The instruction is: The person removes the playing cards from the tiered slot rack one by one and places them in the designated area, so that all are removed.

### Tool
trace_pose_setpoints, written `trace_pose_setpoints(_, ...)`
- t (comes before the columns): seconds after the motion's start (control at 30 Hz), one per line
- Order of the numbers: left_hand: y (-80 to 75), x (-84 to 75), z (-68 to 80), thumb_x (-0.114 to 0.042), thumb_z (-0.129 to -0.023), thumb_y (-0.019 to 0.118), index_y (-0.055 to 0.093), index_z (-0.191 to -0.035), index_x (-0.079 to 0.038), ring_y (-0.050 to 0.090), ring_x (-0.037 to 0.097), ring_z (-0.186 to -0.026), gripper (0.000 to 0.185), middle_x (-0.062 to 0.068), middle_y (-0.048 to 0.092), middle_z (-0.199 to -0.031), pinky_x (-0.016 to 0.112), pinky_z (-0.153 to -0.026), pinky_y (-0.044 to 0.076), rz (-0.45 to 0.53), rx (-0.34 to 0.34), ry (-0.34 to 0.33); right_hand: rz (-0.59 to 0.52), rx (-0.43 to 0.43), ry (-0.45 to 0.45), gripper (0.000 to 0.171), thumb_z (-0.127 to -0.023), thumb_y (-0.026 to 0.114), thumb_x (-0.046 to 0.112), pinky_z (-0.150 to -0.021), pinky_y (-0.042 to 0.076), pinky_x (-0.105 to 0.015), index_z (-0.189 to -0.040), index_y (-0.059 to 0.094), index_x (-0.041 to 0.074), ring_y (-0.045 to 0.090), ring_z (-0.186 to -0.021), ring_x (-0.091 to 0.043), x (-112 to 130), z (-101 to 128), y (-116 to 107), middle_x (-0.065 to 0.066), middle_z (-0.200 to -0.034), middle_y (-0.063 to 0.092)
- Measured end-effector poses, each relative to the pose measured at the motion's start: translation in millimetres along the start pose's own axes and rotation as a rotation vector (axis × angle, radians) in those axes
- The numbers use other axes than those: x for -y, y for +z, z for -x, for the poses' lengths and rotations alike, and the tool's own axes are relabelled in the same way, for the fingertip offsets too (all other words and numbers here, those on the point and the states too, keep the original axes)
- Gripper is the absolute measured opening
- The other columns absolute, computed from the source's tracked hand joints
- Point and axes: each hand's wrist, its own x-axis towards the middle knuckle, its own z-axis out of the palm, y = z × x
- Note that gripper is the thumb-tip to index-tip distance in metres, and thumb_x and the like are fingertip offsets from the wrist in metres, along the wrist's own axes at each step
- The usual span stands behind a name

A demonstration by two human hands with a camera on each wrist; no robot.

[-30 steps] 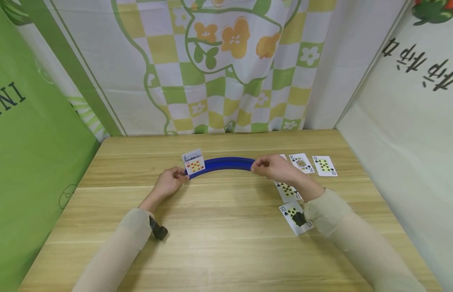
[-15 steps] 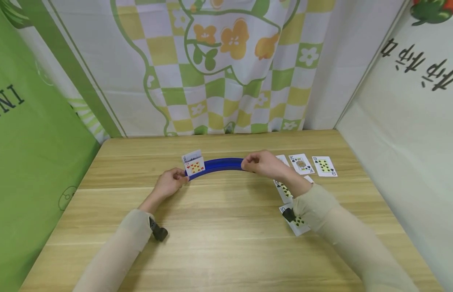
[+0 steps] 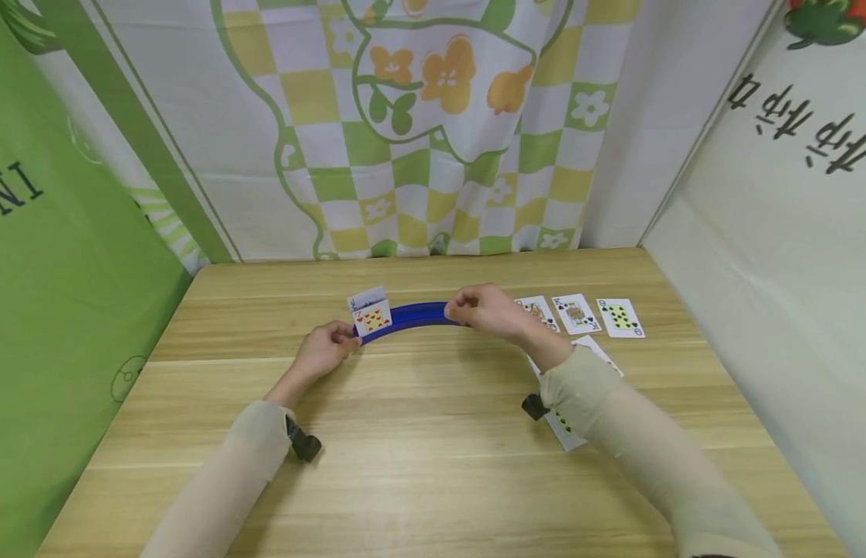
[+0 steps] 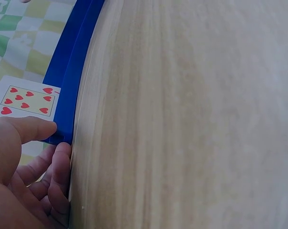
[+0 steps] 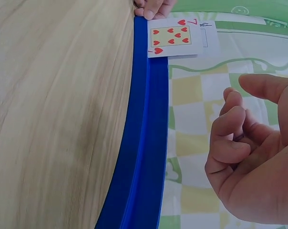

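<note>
Left hand pinches blue rack end; right hand curled, empty; two cards racked.

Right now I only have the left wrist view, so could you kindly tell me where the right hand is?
Observer: The right hand hovers over the middle of the curved blue plastic card holder, with its fingers curled and holding nothing.
Operator: Thank you. Are any cards lying off the holder?
Observer: Yes, a black king and a black nine lie face up side by side on the wooden table, to the right of the holder.
Operator: Does the seven of hearts stand alone?
Observer: No, behind the seven of hearts stands a second card.
</note>
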Motion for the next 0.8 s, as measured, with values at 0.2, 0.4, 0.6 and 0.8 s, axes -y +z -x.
trace_pose_setpoints(0.2,0.0,0.4,-0.3,-0.030,-0.092,0.068,0.064,-0.119,-0.003,0.062,0.020,-0.082,0.038,0.014,0.069,-0.102,0.026,-0.069,0.047,-0.004,-0.004,0.002,-0.015,0.002,0.004,0.027,-0.098,0.061,0.036,-0.072,0.048,-0.031,-0.107,0.071,0.013,0.058,-0.082,-0.018,5,-8,7,-0.004,-0.095,0.068)
trace_pose_setpoints(0.4,-0.2,0.3,0.6,-0.030,-0.092,0.068,0.064,-0.120,-0.003,0.062,0.021,-0.082,0.039,0.015,0.069,-0.103,0.026,-0.069,0.048,0.003,0.005,-0.009,-0.040,0.013,0.006,0.025,-0.098,0.061,0.035,-0.070,0.047,-0.029,-0.105,0.071,0.013,0.056,-0.080,-0.016,8,-16,14,-0.002,-0.094,0.067)
trace_pose_setpoints(0.6,-0.6,0.0,0.3,-0.031,-0.093,0.067,0.064,-0.121,-0.004,0.061,0.021,-0.084,0.039,0.015,0.069,-0.103,0.026,-0.069,0.047,0.003,0.003,-0.013,-0.104,0.015,-0.004,0.025,-0.099,0.061,0.030,-0.071,0.050,-0.036,-0.108,0.070,0.008,0.054,-0.075,-0.016,12,-25,19,-0.008,-0.091,0.064)
trace_pose_setpoints(0.8,-0.5,-1.2,0.7,-0.030,-0.092,0.068,0.065,-0.119,-0.003,0.061,0.020,-0.081,0.038,0.014,0.070,-0.102,0.025,-0.069,0.047,-0.013,-0.007,-0.001,-0.105,0.015,0.001,0.022,-0.099,0.061,0.030,-0.070,0.050,-0.037,-0.108,0.070,0.013,0.056,-0.074,-0.019,13,-32,26,-0.011,-0.093,0.065)
